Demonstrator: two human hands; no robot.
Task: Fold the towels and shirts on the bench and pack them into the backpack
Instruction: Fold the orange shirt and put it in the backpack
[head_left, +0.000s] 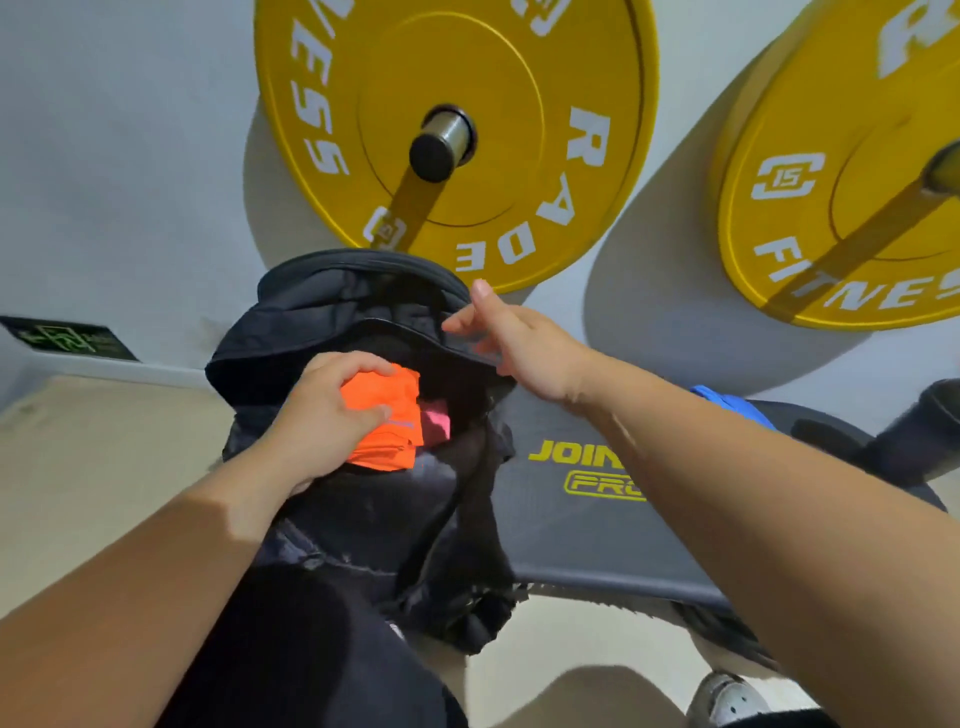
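A black backpack (332, 306) stands open at the left end of the grey bench (561, 530). My left hand (322, 415) grips a folded orange cloth (387, 421) and holds it in the mouth of the bag. A pink cloth (435, 415) shows inside the bag just right of the orange one. My right hand (519, 338) pinches the right rim of the backpack's opening and holds it apart. A blue cloth (727, 402) lies on the bench behind my right forearm, mostly hidden.
Two yellow weight plates (571, 156) (779, 234) hang on pegs on the white wall behind the bench. A black padded roller (930, 426) sticks out at the bench's right end. A white shoe (727, 699) is on the beige floor below.
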